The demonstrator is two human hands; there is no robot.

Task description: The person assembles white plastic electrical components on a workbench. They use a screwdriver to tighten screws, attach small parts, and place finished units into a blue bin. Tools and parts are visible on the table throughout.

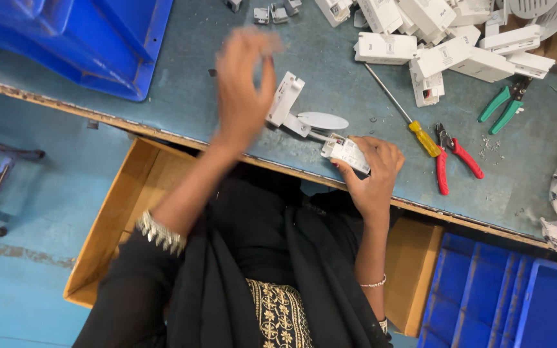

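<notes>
Worn blue-grey bench bears white housings, screwdriver, pliers.

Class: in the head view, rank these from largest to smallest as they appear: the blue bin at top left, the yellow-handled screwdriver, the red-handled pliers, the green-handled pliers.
1. Blue bin
2. Yellow-handled screwdriver
3. Red-handled pliers and green-handled pliers: too alike to separate.
</notes>
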